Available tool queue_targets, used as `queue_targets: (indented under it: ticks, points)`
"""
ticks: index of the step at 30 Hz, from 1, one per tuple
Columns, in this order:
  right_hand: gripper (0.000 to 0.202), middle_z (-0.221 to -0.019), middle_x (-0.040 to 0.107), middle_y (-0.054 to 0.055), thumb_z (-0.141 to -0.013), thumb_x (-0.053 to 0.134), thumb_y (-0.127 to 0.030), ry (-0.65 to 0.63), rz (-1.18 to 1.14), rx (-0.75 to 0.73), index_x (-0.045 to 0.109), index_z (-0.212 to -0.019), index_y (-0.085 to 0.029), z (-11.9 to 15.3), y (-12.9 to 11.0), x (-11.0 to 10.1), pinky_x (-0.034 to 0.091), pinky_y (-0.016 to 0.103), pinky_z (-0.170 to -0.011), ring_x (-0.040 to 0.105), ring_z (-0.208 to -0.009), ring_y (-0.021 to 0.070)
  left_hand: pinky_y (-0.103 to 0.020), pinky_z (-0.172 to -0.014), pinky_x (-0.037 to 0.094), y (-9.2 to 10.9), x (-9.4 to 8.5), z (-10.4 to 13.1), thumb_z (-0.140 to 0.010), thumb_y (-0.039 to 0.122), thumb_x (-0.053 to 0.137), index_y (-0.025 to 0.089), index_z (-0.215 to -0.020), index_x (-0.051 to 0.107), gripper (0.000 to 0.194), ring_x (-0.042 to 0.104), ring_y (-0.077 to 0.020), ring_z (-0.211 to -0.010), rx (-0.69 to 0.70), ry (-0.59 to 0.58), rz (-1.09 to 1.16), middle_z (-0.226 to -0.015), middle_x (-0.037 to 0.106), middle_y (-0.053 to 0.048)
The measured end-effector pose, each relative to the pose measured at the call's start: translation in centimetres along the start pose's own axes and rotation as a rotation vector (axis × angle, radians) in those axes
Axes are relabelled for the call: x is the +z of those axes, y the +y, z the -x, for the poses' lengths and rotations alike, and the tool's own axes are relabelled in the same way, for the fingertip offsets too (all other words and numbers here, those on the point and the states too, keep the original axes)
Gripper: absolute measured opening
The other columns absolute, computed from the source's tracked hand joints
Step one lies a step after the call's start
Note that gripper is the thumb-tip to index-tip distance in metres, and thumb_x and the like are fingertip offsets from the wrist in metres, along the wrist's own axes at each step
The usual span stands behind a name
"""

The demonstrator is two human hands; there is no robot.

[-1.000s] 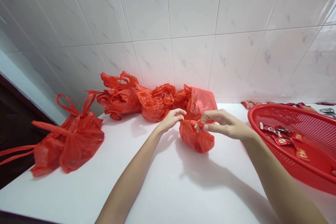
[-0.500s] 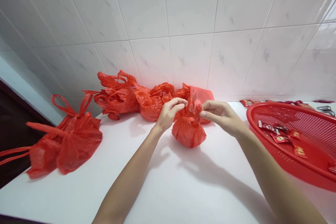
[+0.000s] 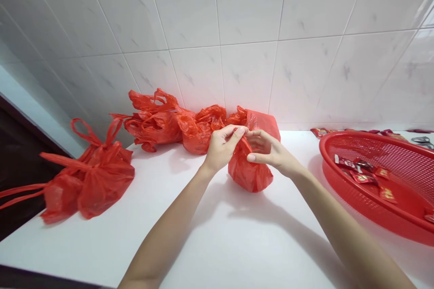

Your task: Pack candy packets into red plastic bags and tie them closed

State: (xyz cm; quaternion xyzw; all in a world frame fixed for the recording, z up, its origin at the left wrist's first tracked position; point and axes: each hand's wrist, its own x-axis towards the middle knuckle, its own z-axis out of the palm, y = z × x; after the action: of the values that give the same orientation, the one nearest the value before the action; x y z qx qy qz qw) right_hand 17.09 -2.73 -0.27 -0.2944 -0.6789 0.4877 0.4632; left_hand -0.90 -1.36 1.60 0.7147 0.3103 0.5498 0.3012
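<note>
A filled red plastic bag (image 3: 251, 174) stands on the white table in front of me, its top gathered upward. My left hand (image 3: 224, 146) pinches the gathered top between thumb and fingers. My right hand (image 3: 271, 151) is at the bag's right side, thumb and fingers apart, with its index fingertip close to my left thumb. Part of the bag's neck is hidden behind my fingers. Just behind my hands, against the wall, lies another red plastic bag (image 3: 267, 123).
At left sit tied red bags (image 3: 105, 180) with looped handles. More red bags (image 3: 159, 124) line the tiled wall (image 3: 190, 18). A red mesh basket (image 3: 352, 198) at right holds several wrapped snacks (image 3: 364, 176); more packets (image 3: 318, 132) and scissors-like handles (image 3: 422, 140) lie behind it.
My hands have drawn together at the bag's top. The left hand now pinches it, while the right thumb and fingers have spread apart. The bag leans a little and sits slightly further right.
</note>
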Motion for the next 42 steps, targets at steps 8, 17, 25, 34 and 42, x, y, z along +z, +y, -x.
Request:
queue_targets:
  ticks: [8, 17, 25, 34, 42]
  points:
    - [0.044, -0.104, 0.067, 0.004, -0.070, 0.086, -0.044, -0.115, -0.005, 0.147, 0.070, -0.104, -0.021, -0.3, 2.9, 1.7, 0.049, 0.039, -0.091, 0.062, -0.100, 0.0238, -0.028, -0.075, 0.056, 0.6, -0.1, -0.1, -0.088, 0.048, 0.068, 0.017, -0.081, 0.076, 0.033, 0.068, -0.0159, -0.076, -0.061, -0.021, 0.233, -0.080, 0.075, -0.005]
    - [0.026, -0.086, 0.066, 0.005, -0.090, 0.061, -0.042, -0.226, 0.109, 0.171, 0.065, -0.078, -0.019, 0.1, 3.0, 3.9, 0.045, 0.036, -0.082, 0.055, -0.085, 0.0203, -0.027, -0.077, 0.056, 1.5, -0.4, 0.3, -0.092, 0.040, 0.067, 0.018, -0.082, 0.078, 0.027, 0.066, -0.0139, -0.075, 0.043, -0.078, 0.299, -0.082, 0.075, -0.005]
    - [0.039, -0.087, 0.065, 0.006, -0.092, 0.057, -0.056, -0.085, 0.133, 0.180, 0.061, -0.083, -0.019, 0.1, 2.3, 3.4, 0.048, 0.036, -0.081, 0.059, -0.086, 0.0214, -0.038, -0.096, 0.057, 3.2, -0.6, 1.1, -0.088, 0.042, 0.072, 0.027, -0.130, 0.066, 0.044, 0.070, -0.0240, -0.110, 0.143, -0.119, 0.225, -0.147, 0.058, -0.011]
    - [0.032, -0.075, 0.057, 0.001, -0.086, 0.061, -0.049, 0.063, 0.237, 0.124, 0.054, -0.075, -0.020, 0.2, 1.0, 2.9, 0.046, 0.033, -0.066, 0.054, -0.075, 0.0190, -0.037, -0.092, 0.054, 2.0, -1.1, 1.0, -0.088, 0.027, 0.063, 0.020, -0.103, 0.078, 0.022, 0.069, -0.0246, -0.103, -0.159, -0.392, -0.162, -0.105, 0.077, -0.008]
    - [0.047, -0.126, 0.068, 0.009, -0.082, 0.072, -0.054, 0.052, 0.382, 0.021, 0.065, -0.116, -0.023, 0.7, -1.3, 0.8, 0.052, 0.045, -0.100, 0.064, -0.115, 0.0277, -0.024, -0.060, 0.045, 2.4, -6.5, -0.6, -0.078, 0.023, 0.059, 0.016, -0.067, 0.060, 0.013, 0.056, -0.0135, -0.061, -0.225, 0.175, -0.312, -0.061, 0.060, 0.002]
